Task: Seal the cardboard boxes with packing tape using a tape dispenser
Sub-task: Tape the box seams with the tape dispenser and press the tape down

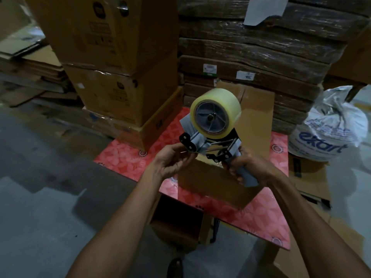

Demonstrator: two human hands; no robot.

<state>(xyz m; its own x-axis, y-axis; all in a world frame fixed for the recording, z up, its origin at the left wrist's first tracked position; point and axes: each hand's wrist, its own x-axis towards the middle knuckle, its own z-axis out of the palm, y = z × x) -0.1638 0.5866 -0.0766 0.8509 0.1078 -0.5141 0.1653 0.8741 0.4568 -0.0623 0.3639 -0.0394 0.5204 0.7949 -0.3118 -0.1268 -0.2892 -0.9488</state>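
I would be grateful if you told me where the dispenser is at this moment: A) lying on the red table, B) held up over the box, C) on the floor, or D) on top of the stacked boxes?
B: the dispenser is up in the air over the box, with its handle in the right grip.

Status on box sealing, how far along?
Done: stacked boxes behind show shiny tape. In hand: right hand grips the tape dispenser by its handle, left hand pinches its front end, above the cardboard box on the table. Left: that box's flap stands up, no tape visible on it.
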